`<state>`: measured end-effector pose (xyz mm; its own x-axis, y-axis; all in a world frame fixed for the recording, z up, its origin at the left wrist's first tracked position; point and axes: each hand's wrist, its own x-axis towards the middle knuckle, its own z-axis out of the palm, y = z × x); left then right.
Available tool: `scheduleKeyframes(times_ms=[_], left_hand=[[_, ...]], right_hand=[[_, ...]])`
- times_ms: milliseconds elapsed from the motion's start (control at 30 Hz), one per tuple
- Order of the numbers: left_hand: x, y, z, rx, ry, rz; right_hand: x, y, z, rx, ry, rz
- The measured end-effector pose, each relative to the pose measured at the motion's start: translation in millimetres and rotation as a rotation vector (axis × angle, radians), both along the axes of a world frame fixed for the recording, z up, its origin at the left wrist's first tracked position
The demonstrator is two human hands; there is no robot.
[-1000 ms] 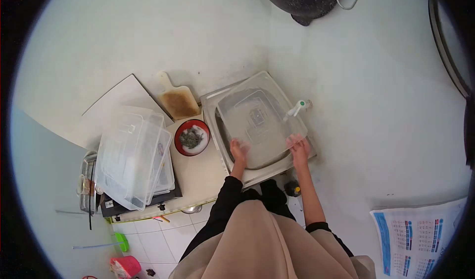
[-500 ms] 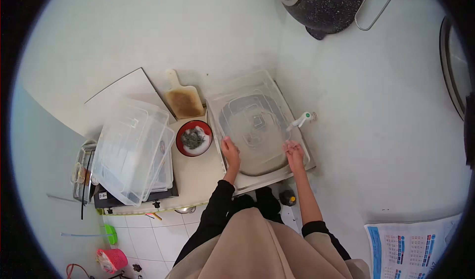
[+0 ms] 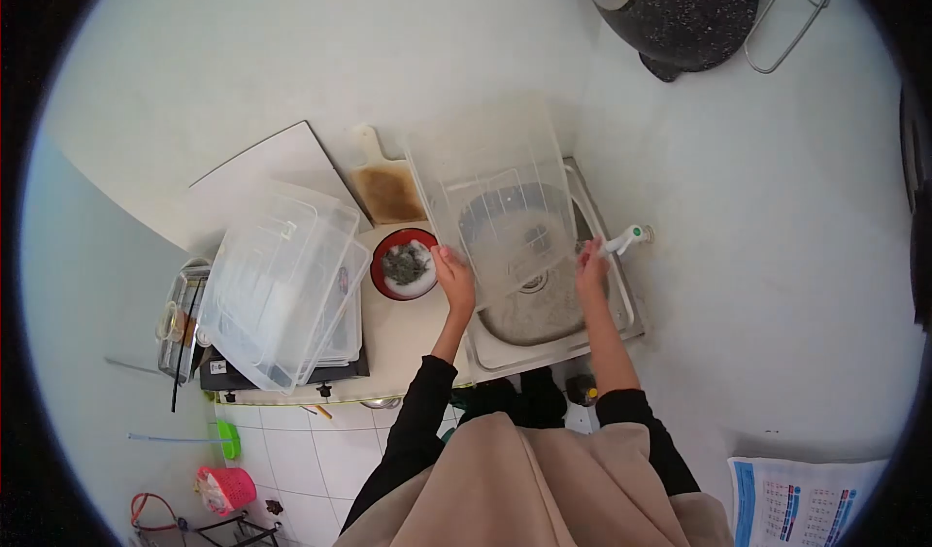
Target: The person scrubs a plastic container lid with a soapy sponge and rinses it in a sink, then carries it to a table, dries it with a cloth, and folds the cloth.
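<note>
A clear plastic storage box point(image 3: 495, 188) is tilted up over the metal sink point(image 3: 505, 361), held between my two hands. My left hand point(image 3: 454, 277) is closed on its near left edge, and my right hand point(image 3: 590, 267) grips the right side, close to the white tap point(image 3: 623, 241). Through the box I see part of the basin; the drain shows just below its near edge. Left of my left hand sits a red bowl point(image 3: 377, 280) with a grey scrubber point(image 3: 402, 264) and white suds inside.
Clear plastic boxes and lids point(image 3: 277, 290) are stacked on the stove point(image 3: 347, 377) at the left. A browned cutting board point(image 3: 388, 190) leans on the wall behind the bowl. A speckled dark pan point(image 3: 694, 18) hangs at upper right; a calendar point(image 3: 777, 498) hangs at lower right.
The box has been lifted from lying in the sink and tilted, its near edge moving away from me. More of the basin and the drain are now visible.
</note>
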<state>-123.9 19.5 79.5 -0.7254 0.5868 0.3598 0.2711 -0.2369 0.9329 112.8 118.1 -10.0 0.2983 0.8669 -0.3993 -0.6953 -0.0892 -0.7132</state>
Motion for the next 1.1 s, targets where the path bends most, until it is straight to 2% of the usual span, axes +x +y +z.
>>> scheduleKeyframes(times_ms=[100,133,200,300,367,433,500,567,633,667,733,900,1100], left_hand=[[5.2,-9.0,27.7,0.026,0.116,0.035],[-0.1,-8.7,18.1,0.021,0.118,0.042],[-9.4,-10.3,0.2,-0.055,-0.089,-0.135],[-8.8,-11.4,-3.3,-0.013,0.056,-0.017],[-14.0,-7.1,-19.5,-0.005,-0.021,-0.045],[-12.0,-7.1,-24.3,0.003,-0.102,-0.076],[-7.6,-7.7,-25.7,0.05,-0.222,-0.092],[-6.3,-3.8,-43.4,0.022,-0.219,-0.055],[2.2,-4.7,-39.5,-0.004,-0.216,-0.024],[10.7,-5.6,-37.8,0.005,-0.313,-0.023],[25.2,-11.3,-25.0,0.014,-0.416,-0.029],[37.2,-18.9,-37.9,-0.155,-0.675,-0.181],[44.3,-21.1,-61.3,-0.249,-0.752,-0.345]], right_hand=[[1.9,19.4,5.9,0.019,0.148,-0.064],[1.3,24.8,11.1,0.004,0.192,-0.078],[0.1,29.9,18.3,0.128,0.207,-0.134],[5.8,31.2,32.6,0.105,0.128,-0.012],[6.3,34.4,38.2,0.09,0.142,0.009],[3.7,33.1,41.3,-0.058,-0.238,-0.045],[5.2,28.3,32.2,-0.029,-0.315,0.034],[8.9,21.8,4.0,0.03,-0.462,0.198],[14.4,8.7,-5.7,0.088,-0.607,0.358],[17.6,2.9,-9.6,0.088,-0.613,0.351],[12.2,-18.7,1.9,0.107,0.154,0.43],[29.4,-60.7,22.7,0.153,0.103,0.382],[56.5,-100.6,34.0,0.082,0.055,0.391]])
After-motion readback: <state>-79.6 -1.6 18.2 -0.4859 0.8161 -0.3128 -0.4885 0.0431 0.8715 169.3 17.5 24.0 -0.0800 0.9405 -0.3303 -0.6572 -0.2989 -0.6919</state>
